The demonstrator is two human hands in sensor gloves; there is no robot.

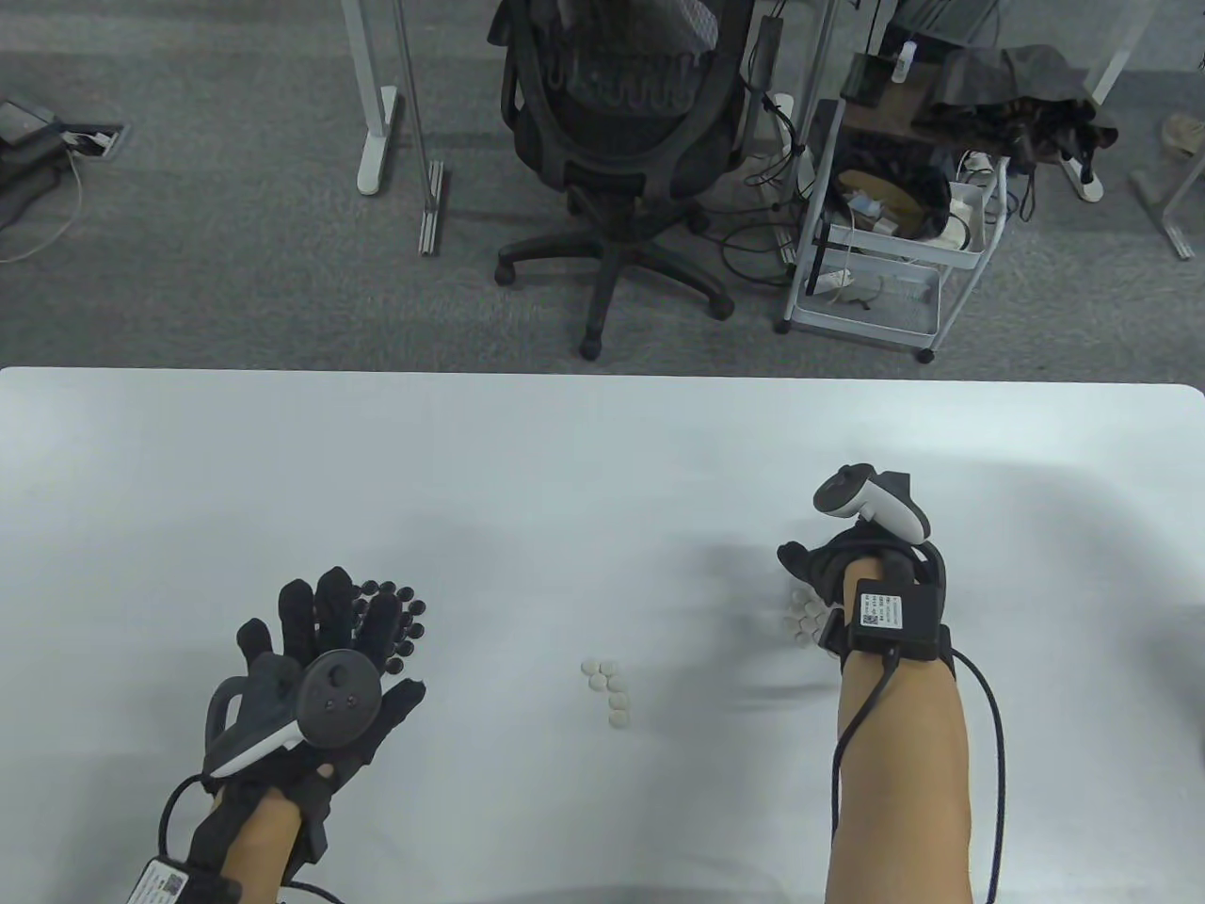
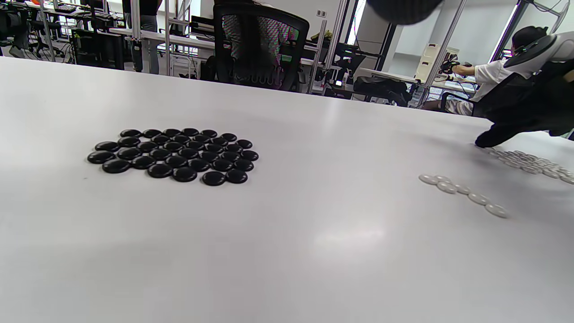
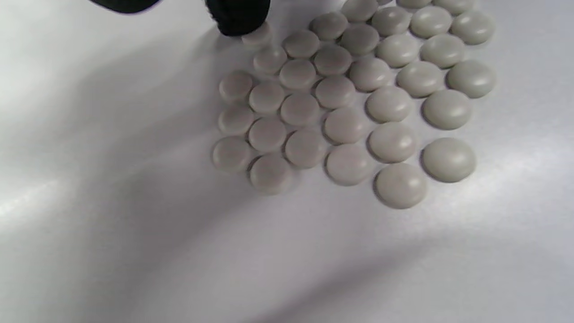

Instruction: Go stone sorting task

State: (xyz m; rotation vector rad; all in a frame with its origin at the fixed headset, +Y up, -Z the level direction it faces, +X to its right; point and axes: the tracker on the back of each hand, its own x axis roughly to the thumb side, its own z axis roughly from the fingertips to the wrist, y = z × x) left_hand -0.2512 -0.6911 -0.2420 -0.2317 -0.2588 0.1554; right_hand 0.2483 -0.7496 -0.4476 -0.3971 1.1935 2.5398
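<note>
**Six white stones left between the piles**

Six loose white stones (image 1: 607, 687) lie mid-table; your right hand (image 1: 847, 565), at 3 o'clock from them, presses a fingertip (image 3: 237, 18) on the white pile (image 3: 350, 98), its other fingers hidden; your left hand (image 1: 315, 659), at 9 o'clock, rests fingers spread over the black pile (image 2: 172, 154). You risk scattering the packed pile if that fingertip drags sideways.

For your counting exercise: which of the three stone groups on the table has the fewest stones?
The small white cluster at the table's middle: just a handful, apart from both hands, unlike the big black patch and big white patch.
</note>
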